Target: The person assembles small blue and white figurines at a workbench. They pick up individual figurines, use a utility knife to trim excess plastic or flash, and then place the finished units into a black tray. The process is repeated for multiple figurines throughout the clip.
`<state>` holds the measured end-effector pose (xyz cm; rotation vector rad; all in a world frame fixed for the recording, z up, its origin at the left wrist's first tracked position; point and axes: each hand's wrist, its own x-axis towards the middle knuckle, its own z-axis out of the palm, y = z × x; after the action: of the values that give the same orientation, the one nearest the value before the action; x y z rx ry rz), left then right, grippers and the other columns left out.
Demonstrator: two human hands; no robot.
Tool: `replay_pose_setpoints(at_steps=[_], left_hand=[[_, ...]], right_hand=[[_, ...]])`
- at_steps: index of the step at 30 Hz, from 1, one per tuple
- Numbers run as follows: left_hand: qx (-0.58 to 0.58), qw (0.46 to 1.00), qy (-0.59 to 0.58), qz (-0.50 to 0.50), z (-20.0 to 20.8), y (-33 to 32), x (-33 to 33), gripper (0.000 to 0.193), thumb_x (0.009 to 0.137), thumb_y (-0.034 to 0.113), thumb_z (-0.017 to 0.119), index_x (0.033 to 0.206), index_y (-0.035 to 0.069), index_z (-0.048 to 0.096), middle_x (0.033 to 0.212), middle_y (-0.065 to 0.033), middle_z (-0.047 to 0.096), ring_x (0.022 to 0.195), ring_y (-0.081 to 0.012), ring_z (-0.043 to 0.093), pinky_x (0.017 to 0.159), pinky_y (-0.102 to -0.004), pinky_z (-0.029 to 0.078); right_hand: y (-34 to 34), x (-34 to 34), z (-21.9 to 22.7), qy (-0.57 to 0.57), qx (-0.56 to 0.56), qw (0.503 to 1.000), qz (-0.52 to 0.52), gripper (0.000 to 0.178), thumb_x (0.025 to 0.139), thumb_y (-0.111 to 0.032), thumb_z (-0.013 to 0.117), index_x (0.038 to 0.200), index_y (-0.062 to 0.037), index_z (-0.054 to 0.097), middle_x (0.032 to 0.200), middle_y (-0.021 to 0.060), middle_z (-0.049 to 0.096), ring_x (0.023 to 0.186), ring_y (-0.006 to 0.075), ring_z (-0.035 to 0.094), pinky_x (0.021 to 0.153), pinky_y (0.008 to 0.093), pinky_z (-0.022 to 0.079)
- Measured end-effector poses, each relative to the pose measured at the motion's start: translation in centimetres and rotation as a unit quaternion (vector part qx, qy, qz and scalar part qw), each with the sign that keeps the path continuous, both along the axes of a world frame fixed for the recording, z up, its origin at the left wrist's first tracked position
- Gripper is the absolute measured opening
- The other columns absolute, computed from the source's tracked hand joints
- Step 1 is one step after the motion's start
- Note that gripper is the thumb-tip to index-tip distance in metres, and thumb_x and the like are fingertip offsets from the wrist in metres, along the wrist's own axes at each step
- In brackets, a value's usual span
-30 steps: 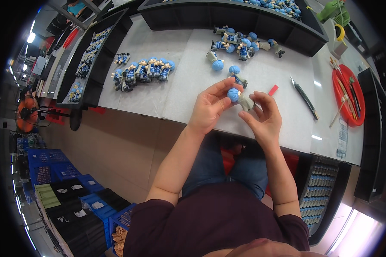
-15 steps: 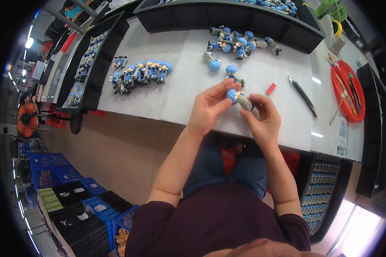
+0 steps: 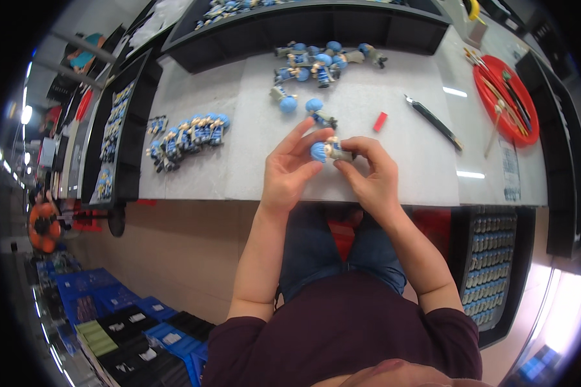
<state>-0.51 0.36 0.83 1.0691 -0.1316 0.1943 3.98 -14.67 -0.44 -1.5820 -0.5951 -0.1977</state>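
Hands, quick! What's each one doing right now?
Left hand: open by the head of the doll; can't tell if it's touching.
Right hand: closed, holding the doll by its body.

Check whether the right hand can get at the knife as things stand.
Probably yes: the knife lies uncovered on the table, with nothing standing between it and the right hand, though that hand would likely first have to release the figurine.

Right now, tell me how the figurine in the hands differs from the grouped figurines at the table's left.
The held figurine is pinched by the right hand; the grouped figurines rest on the table. The held figurine points its blue cap leftward; the grouped figurines mostly point theirs toward the table's far side. Both have rounded blue caps.
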Motion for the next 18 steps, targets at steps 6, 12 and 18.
replay_pose_setpoints(at_steps=[6,12,18], left_hand=[[-0.051,0.999,-0.005,0.018,-1.3,0.0,0.4,0.05,0.08,-0.006,0.046,0.129,0.0,0.035,0.124,-0.0206,0.046,0.116,-0.0283,0.044,0.096,-0.0375,0.037],[0.022,1.0,-0.009,0.007,-1.6,1.0,-0.4,0.045,0.086,0.005,0.05,0.128,0.0,0.036,0.121,-0.0179,0.047,0.107,-0.0233,0.05,0.091,-0.034,0.041],[0.062,0.998,-0.003,-0.002,-1.8,0.9,-0.3,0.041,0.087,0.004,0.047,0.127,-0.002,0.036,0.121,-0.0172,0.047,0.101,-0.0199,0.05,0.09,-0.0289,0.041]], right_hand=[[-1.0,-0.1,0.7,-0.03,0.048,0.997,-0.051,0.029,0.069,0.007,0.064,0.097,-0.0003,0.057,0.092,0.0082,0.058,0.083,0.0159,0.058,0.073,0.0262,0.046],[-7.9,-0.5,1.9,0.015,0.164,0.982,-0.098,0.033,0.075,0.007,0.062,0.106,-0.0014,0.054,0.1,0.0071,0.055,0.09,0.0147,0.056,0.08,0.0262,0.046],[-25.7,-2.6,0.8,-0.009,0.106,0.895,-0.433,0.028,0.077,0.012,0.055,0.103,0.0001,0.056,0.099,0.0064,0.057,0.092,0.0123,0.055,0.078,0.0234,0.046]])
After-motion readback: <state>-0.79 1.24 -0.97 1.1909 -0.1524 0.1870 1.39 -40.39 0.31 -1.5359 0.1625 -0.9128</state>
